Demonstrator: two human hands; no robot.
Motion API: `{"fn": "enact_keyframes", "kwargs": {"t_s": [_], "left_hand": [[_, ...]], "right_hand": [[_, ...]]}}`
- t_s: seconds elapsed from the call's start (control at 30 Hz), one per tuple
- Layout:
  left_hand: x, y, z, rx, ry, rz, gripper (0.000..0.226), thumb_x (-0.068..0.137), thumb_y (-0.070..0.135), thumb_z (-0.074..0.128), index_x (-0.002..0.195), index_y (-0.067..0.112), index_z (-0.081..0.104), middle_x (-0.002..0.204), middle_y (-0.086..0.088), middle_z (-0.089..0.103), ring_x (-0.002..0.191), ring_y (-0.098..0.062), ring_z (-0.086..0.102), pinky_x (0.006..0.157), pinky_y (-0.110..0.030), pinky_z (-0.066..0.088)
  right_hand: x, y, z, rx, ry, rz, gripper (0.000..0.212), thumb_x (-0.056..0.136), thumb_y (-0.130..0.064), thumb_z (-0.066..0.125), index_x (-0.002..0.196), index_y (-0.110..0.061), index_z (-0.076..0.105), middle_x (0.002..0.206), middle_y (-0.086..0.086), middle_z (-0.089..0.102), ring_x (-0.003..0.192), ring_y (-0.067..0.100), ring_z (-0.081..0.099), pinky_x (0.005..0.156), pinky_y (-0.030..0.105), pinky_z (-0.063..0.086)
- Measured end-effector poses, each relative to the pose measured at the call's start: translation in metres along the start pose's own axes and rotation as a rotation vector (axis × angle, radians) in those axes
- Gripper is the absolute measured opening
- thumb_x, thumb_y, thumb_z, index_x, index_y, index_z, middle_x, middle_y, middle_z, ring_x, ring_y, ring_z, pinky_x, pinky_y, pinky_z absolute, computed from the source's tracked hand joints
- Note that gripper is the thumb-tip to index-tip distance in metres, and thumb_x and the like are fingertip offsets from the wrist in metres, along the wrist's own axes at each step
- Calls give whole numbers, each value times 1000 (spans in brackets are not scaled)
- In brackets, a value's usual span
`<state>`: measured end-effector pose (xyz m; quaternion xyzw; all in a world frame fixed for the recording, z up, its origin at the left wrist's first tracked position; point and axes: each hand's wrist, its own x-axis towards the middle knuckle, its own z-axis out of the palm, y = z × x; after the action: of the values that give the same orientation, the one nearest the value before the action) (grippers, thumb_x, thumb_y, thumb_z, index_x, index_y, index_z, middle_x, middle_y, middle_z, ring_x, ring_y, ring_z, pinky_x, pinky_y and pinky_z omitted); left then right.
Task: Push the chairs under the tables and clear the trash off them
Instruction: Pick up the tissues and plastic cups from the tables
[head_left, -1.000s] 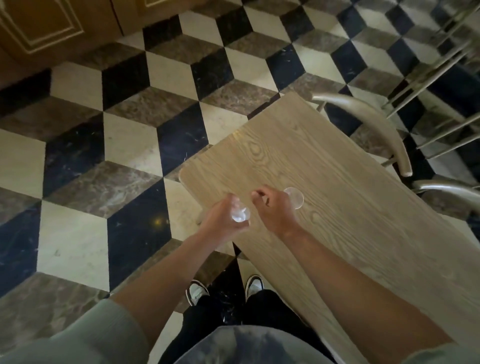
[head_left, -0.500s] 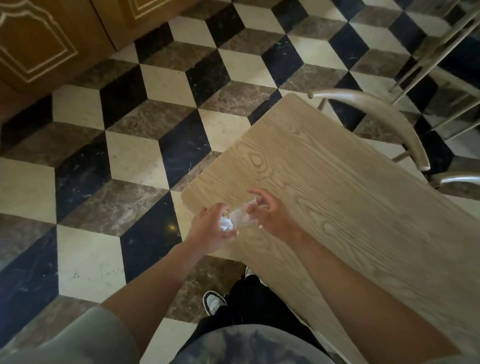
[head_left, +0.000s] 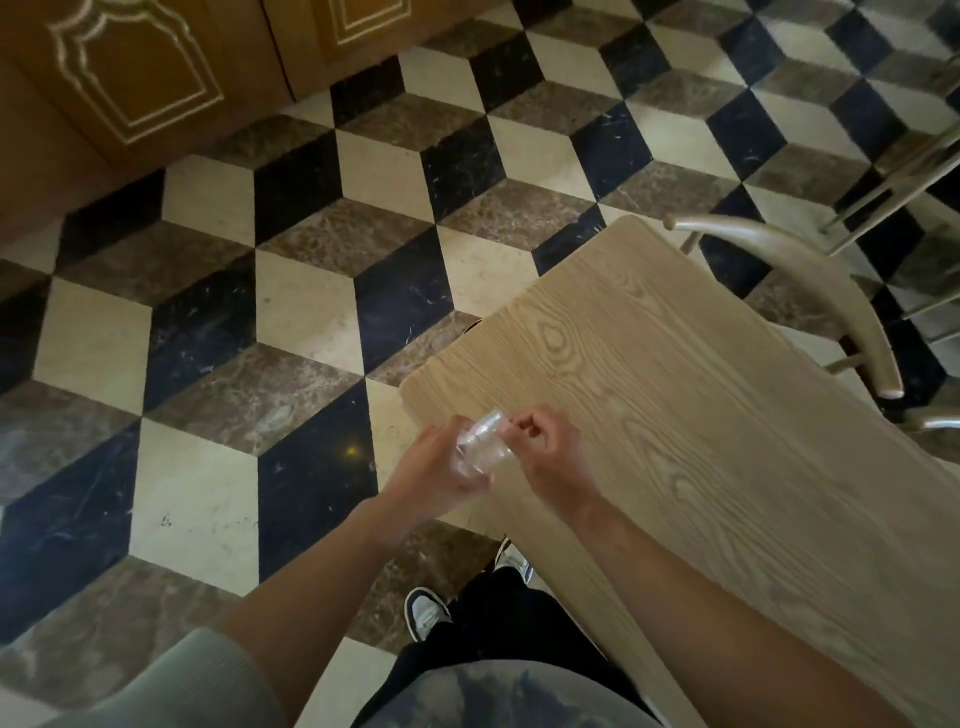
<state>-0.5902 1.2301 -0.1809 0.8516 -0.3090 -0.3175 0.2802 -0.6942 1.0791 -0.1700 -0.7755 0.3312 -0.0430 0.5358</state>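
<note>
A person's left hand and right hand meet over the near corner of a pale wooden tabletop, both holding clear plastic cups: the left fingers wrap the cups from below, the right fingers curl at the rim. A curved metal chair stands just beyond the tabletop's far edge, above a cube-patterned marble floor and wooden cabinet doors.
</note>
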Motion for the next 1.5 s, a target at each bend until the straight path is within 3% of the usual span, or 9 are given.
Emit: {"fn": "enact_keyframes", "kwargs": {"t_s": [0.13,0.3,0.37,0.43,0.6,1.03,1.17,1.37,1.5], "left_hand": [[-12,-4,-8,8,-44,35,54,81,39,79,126,23,54,103,8,61,90,-14,62,70,-23,47],[-32,-12,-14,53,-118,90,61,79,41,78,131,27,50,112,6,65,95,-16,64,83,-42,57],[-39,-15,-18,59,-117,125,71,79,40,78,140,25,46,123,4,63,103,-17,64,89,-41,56],[-50,-18,-25,63,-77,136,80,80,39,80,148,20,41,133,0,60,110,-19,63,93,-34,54],[-73,-25,-48,157,53,181,100,75,50,83,155,17,33,141,-3,56,120,-23,60,100,-36,49],[-109,-103,-109,27,275,-17,91,75,36,88,146,27,31,135,0,61,117,-20,64,97,-32,55],[-78,-115,-143,-84,318,-61,96,73,51,87,147,30,30,127,2,65,106,-18,67,93,-38,59],[-25,-139,-174,-81,182,-43,114,72,35,89,159,33,16,125,-2,63,112,-21,63,103,-44,53],[45,-168,-209,-112,31,-41,128,70,45,88,159,42,-4,159,-6,43,146,-23,42,120,-46,35]], "right_hand": [[-2,-14,3,5,-351,43,32,91,-18,70,62,-23,58,54,-16,46,52,4,40,55,26,34],[5,-49,8,-91,-778,183,24,77,-15,66,57,-27,60,52,-1,39,41,9,33,48,25,27],[8,-61,8,-110,-935,279,5,82,-7,66,82,-11,69,52,7,37,39,12,29,45,24,28],[6,-74,16,-157,-1081,337,34,82,-2,64,116,-1,63,64,11,52,39,13,34,40,23,35],[-7,-98,52,-227,-1279,323,48,82,8,62,128,-3,52,84,13,64,60,19,64,44,25,51],[-2,-149,158,-231,-1155,139,43,84,2,66,124,9,55,96,23,57,52,18,48,51,29,41],[31,-157,166,-231,-912,-110,29,83,-15,75,112,-20,73,110,4,75,64,16,57,59,25,46],[89,-155,186,-241,-778,-230,15,81,-33,77,94,-26,81,96,-2,78,96,20,72,91,44,58],[164,-150,204,-129,-679,-171,7,87,-27,78,89,-34,81,91,-7,79,87,12,74,83,29,56]]}}
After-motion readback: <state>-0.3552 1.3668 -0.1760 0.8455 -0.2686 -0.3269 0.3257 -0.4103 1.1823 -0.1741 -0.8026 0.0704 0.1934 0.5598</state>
